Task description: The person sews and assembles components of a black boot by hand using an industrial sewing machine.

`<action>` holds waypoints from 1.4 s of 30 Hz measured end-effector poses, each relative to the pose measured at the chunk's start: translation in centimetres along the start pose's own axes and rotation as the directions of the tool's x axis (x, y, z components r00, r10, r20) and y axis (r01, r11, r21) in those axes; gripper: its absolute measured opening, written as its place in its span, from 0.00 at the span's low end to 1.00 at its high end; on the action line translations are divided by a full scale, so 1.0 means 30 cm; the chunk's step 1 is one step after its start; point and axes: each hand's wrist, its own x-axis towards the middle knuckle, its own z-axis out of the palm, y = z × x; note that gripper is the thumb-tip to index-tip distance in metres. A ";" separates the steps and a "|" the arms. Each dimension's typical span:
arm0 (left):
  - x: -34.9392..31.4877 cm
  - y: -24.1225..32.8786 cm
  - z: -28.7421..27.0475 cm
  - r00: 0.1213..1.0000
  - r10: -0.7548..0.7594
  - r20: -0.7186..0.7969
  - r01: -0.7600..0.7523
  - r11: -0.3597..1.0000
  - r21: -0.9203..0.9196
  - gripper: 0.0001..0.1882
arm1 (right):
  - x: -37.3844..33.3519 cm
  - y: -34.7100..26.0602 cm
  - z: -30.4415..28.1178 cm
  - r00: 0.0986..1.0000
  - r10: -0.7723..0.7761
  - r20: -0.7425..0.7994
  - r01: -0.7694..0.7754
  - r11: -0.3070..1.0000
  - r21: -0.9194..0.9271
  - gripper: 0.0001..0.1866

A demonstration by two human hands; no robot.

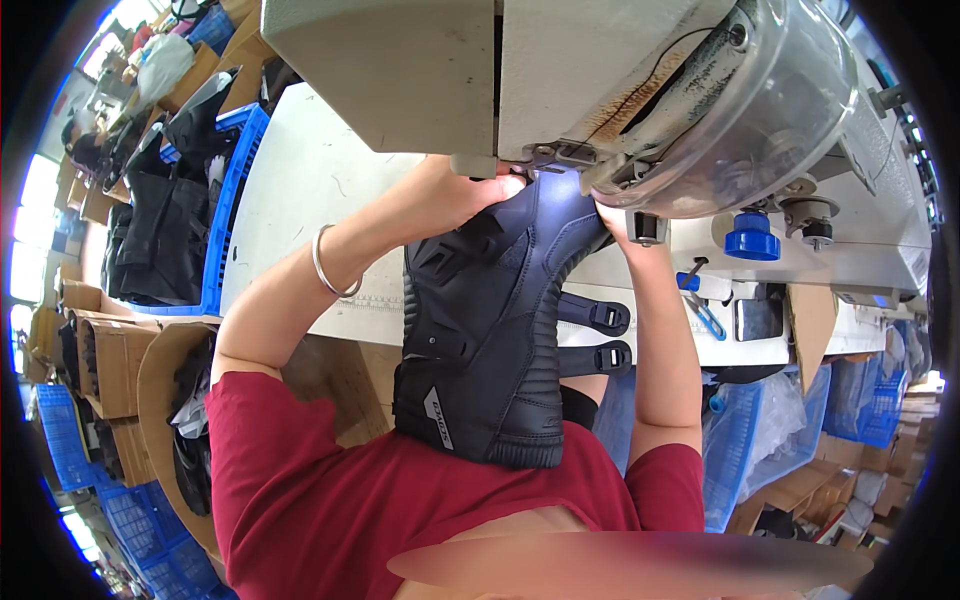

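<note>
A black boot upper (490, 330) with ribbed panels and a grey label lies over the table edge, its bottom end against my red shirt. Two straps with buckles (609, 317) stick out from its right side. Its far end is under the head of a sewing machine (380, 75), lit by a small lamp. My left hand (470, 195) pinches the upper's far left edge close to the needle area, thumb on top. At the far right edge, my right hand (618, 222) rests against the upper; its fingers are hidden behind the upper and machine parts.
Right of the machine head are a blue knob (752, 238), blue-handled thread snips (708, 318) and a dark phone (759, 318) on the white table (290, 210). A blue crate (228, 215) of black uppers stands left. Another blue crate (735, 450) with plastic bags sits lower right.
</note>
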 end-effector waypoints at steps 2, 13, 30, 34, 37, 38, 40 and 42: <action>0.002 0.001 -0.004 1.000 0.010 0.013 -0.010 1.000 0.009 0.11 | 0.007 -0.016 -0.025 0.990 0.028 0.141 -0.034 0.999 0.038 0.26; 0.005 0.021 0.009 0.984 0.174 -0.041 -0.170 0.982 0.088 0.09 | 0.138 0.340 0.443 0.996 0.054 0.066 -0.084 0.543 0.836 0.23; 0.010 -0.010 0.025 0.980 0.004 -0.197 0.023 0.991 0.134 0.12 | 0.087 0.089 0.215 0.943 0.332 0.035 0.017 -0.151 0.988 0.24; 0.023 0.007 -0.030 0.969 -0.247 0.011 0.247 0.969 -0.012 0.15 | -0.016 -0.016 -0.105 0.985 0.123 0.125 -0.119 0.992 -0.037 0.20; 0.058 0.056 -0.137 0.878 -0.413 0.242 0.417 0.908 0.034 0.19 | -0.288 -0.145 -0.273 0.897 -0.079 -0.435 0.285 0.855 0.432 0.21; 0.084 0.047 -0.146 0.809 -0.487 0.329 0.494 0.867 0.068 0.20 | -0.400 -0.150 -0.326 0.945 -0.203 -0.256 0.323 0.708 0.628 0.29; 0.097 -0.095 -0.144 0.817 -0.402 0.414 0.502 0.849 -0.166 0.21 | -0.571 -0.174 -0.382 0.838 -0.542 0.058 0.344 0.608 0.715 0.54; 0.113 -0.201 -0.124 0.693 -0.349 0.631 0.671 0.633 -0.386 0.23 | -0.695 -0.250 -0.371 0.889 -0.449 0.096 0.289 0.711 0.641 0.56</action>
